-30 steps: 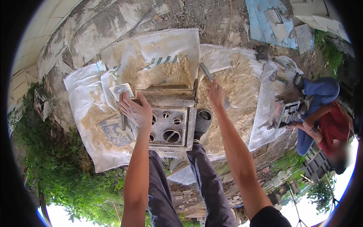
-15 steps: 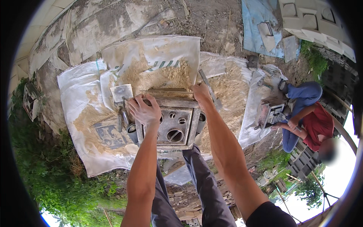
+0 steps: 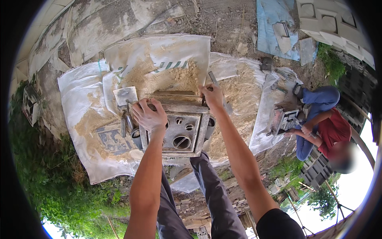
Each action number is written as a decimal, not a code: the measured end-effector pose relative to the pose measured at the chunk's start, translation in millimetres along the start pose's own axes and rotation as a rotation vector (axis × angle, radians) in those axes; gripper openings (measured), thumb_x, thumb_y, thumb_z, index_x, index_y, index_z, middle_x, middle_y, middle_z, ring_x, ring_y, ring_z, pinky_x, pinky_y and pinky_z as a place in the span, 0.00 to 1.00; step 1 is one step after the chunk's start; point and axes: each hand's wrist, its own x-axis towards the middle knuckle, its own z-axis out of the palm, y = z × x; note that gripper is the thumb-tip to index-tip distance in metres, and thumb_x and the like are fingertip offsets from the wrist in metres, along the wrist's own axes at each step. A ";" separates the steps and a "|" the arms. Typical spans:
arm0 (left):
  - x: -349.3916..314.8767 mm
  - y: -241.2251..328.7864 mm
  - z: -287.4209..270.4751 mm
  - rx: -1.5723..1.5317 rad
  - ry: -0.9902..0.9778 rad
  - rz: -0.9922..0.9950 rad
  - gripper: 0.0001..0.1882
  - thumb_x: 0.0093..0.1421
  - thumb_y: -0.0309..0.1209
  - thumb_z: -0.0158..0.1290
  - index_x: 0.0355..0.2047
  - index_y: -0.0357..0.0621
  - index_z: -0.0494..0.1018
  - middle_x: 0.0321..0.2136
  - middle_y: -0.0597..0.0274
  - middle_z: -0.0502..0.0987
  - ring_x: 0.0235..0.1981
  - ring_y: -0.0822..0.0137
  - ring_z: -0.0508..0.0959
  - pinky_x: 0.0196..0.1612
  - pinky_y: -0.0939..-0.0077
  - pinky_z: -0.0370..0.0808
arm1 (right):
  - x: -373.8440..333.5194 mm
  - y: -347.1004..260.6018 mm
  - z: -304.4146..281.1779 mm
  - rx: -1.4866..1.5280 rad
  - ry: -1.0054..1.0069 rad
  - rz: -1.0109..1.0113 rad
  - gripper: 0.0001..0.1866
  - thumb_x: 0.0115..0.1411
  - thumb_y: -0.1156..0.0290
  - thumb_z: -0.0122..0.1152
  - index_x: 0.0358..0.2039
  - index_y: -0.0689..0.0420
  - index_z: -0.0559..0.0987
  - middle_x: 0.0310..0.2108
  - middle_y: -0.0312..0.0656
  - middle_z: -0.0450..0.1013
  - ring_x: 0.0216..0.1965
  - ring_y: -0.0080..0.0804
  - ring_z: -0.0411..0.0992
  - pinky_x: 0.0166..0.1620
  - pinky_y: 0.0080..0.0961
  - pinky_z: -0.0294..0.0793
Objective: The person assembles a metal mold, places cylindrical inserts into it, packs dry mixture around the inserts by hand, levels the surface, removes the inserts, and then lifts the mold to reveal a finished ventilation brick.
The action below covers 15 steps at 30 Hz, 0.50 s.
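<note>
A dusty box mould (image 3: 181,131) with a metal face and several round holes stands in front of my legs. The largest hole is crossed by a bar. My left hand (image 3: 149,115) bends its fingers over the mould's far left corner and grips it. At the far right corner, the pinched fingers of my right hand (image 3: 213,97) meet the end of a thin strip (image 3: 175,95) running along the far edge. A small dark piece shows below those fingers. Left of the mould lie a square metal trowel (image 3: 125,96) and a handled tool (image 3: 130,120).
Sand-covered white sacks (image 3: 77,89) lie under the mould, with heaped sand (image 3: 185,77) behind it. A flat metal bar (image 3: 213,78) rests beyond my right hand. At the right, a seated person (image 3: 334,125) works at another mould (image 3: 284,119). A blue sheet (image 3: 267,38) is farther off.
The mould and my left hand sit slightly farther left in the picture. My right hand has shifted a little away from the mould's corner, where a dark piece now shows.
</note>
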 end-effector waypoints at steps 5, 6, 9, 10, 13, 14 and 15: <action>-4.4 18.8 5.4 -0.041 0.021 -0.001 0.11 0.57 0.38 0.49 0.31 0.43 0.69 0.34 0.50 0.67 0.36 0.49 0.69 0.39 0.54 0.64 | 34.8 18.2 -11.0 0.201 -0.092 0.030 0.10 0.57 0.64 0.59 0.28 0.58 0.75 0.14 0.32 0.66 0.17 0.20 0.64 0.21 0.20 0.61; -4.5 17.5 4.6 -0.032 0.017 0.005 0.11 0.57 0.38 0.49 0.31 0.43 0.69 0.34 0.50 0.67 0.36 0.49 0.69 0.39 0.54 0.64 | 36.1 18.4 -12.0 0.333 -0.201 0.009 0.10 0.57 0.66 0.56 0.31 0.60 0.74 0.16 0.35 0.69 0.16 0.20 0.65 0.20 0.22 0.62; -6.5 21.3 5.4 0.004 -0.006 -0.012 0.10 0.59 0.38 0.48 0.33 0.44 0.69 0.33 0.52 0.67 0.37 0.49 0.70 0.38 0.55 0.65 | 35.5 28.4 -15.4 0.470 -0.307 -0.030 0.13 0.59 0.64 0.55 0.36 0.62 0.73 0.18 0.35 0.70 0.16 0.20 0.65 0.20 0.22 0.63; -6.3 18.9 6.1 0.010 0.009 0.004 0.11 0.59 0.38 0.48 0.33 0.44 0.69 0.34 0.52 0.67 0.37 0.49 0.70 0.38 0.55 0.65 | 31.2 30.5 -11.2 0.423 -0.243 -0.115 0.14 0.59 0.62 0.56 0.37 0.62 0.73 0.19 0.35 0.69 0.18 0.21 0.66 0.23 0.22 0.64; -6.2 13.8 8.1 -0.002 0.035 0.026 0.12 0.59 0.39 0.48 0.33 0.42 0.69 0.34 0.51 0.68 0.36 0.48 0.70 0.38 0.54 0.65 | 13.5 35.0 -13.3 0.225 -0.124 -0.221 0.19 0.58 0.57 0.60 0.39 0.60 0.74 0.21 0.35 0.70 0.22 0.23 0.67 0.29 0.24 0.66; -5.4 10.4 7.3 -0.015 0.047 0.028 0.13 0.58 0.39 0.49 0.32 0.41 0.69 0.33 0.50 0.68 0.35 0.49 0.70 0.37 0.54 0.66 | 6.5 33.8 -17.4 0.138 -0.101 -0.256 0.20 0.58 0.56 0.60 0.41 0.60 0.74 0.23 0.37 0.72 0.25 0.25 0.69 0.31 0.25 0.68; -3.7 5.8 5.9 -0.008 0.049 0.032 0.13 0.58 0.39 0.49 0.32 0.41 0.69 0.33 0.50 0.68 0.35 0.49 0.70 0.37 0.54 0.66 | 0.4 31.4 -18.6 0.052 -0.079 -0.291 0.22 0.57 0.56 0.61 0.44 0.60 0.74 0.25 0.40 0.74 0.27 0.27 0.71 0.33 0.26 0.69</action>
